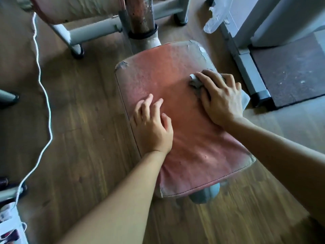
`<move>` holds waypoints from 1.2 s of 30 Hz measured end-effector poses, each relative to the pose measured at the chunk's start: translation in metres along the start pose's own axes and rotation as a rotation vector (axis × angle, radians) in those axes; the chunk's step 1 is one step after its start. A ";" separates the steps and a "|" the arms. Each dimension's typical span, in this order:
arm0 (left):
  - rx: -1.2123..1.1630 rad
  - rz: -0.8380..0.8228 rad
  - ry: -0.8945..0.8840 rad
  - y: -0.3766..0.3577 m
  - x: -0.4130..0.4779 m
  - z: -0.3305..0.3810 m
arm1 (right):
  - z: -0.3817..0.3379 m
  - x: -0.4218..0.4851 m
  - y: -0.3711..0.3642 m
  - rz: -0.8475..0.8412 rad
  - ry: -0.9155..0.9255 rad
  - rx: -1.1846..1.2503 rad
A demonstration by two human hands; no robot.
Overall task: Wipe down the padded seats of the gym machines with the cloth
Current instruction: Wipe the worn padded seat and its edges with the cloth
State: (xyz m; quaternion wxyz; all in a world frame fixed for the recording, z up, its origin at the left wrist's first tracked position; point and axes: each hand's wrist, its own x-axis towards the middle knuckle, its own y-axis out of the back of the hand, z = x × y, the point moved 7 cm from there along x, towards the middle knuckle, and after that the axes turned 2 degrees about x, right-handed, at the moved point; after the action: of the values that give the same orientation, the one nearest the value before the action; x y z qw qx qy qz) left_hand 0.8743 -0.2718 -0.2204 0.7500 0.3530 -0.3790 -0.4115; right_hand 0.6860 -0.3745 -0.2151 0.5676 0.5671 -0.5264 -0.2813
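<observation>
Head view: my right hand (pixel 221 95) presses a crumpled grey cloth (pixel 195 83), fingers spread flat, at the three o'clock edge of the worn red vinyl padded seat (pixel 175 103). My left hand (pixel 151 127), relaxed and holding nothing, steadies it at nine. The cloth could snag the peeling vinyl corner (pixel 121 65) at eleven and tear it further.

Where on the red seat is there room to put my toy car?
The middle is crowded: the left hand rests there and the right hand presses the cloth by the right edge. Bare patches: the far end of the seat, between its torn corner and the cloth, and the near end, from the hands back to the stitched edge.
</observation>
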 end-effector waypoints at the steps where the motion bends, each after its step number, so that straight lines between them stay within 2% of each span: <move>1: -0.024 0.004 0.005 -0.002 0.001 -0.001 | -0.002 -0.008 0.002 0.001 -0.052 -0.009; 5: -0.178 0.015 0.041 -0.004 0.001 -0.007 | -0.019 -0.048 0.012 0.019 -0.167 -0.069; 10: -0.374 0.037 0.032 -0.001 -0.001 -0.014 | -0.046 -0.083 0.019 0.079 -0.122 -0.143; 15: -0.375 -0.028 -0.075 -0.004 -0.001 -0.015 | -0.039 -0.090 0.035 0.302 -0.169 0.161; 18: -0.370 -0.064 -0.119 -0.006 -0.003 -0.016 | -0.036 -0.095 0.037 0.374 -0.199 0.111; 22: -0.520 -0.034 -0.127 0.001 -0.004 -0.020 | -0.038 -0.095 0.038 0.384 -0.198 0.102; 26: -0.756 -0.052 -0.025 0.007 -0.004 -0.027 | -0.036 -0.095 0.040 0.353 -0.213 0.104; 29: -0.839 -0.025 0.060 0.013 -0.005 -0.033 | -0.040 -0.093 0.044 0.244 -0.249 0.089; 31: -0.818 -0.026 0.096 0.017 -0.006 -0.032 | -0.041 -0.093 0.046 0.098 -0.292 0.062; 33: -0.746 -0.062 0.089 0.018 -0.006 -0.028 | -0.047 -0.099 0.049 -0.024 -0.259 0.031; 36: -0.637 -0.086 0.080 0.015 -0.006 -0.023 | -0.058 -0.122 0.052 -0.063 -0.123 0.026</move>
State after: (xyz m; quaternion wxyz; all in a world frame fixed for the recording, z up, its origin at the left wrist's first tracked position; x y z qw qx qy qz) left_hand 0.8967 -0.2555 -0.2202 0.8190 0.1321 -0.1862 -0.5265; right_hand 0.6896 -0.2323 -0.1892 0.5178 0.5723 -0.5457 -0.3264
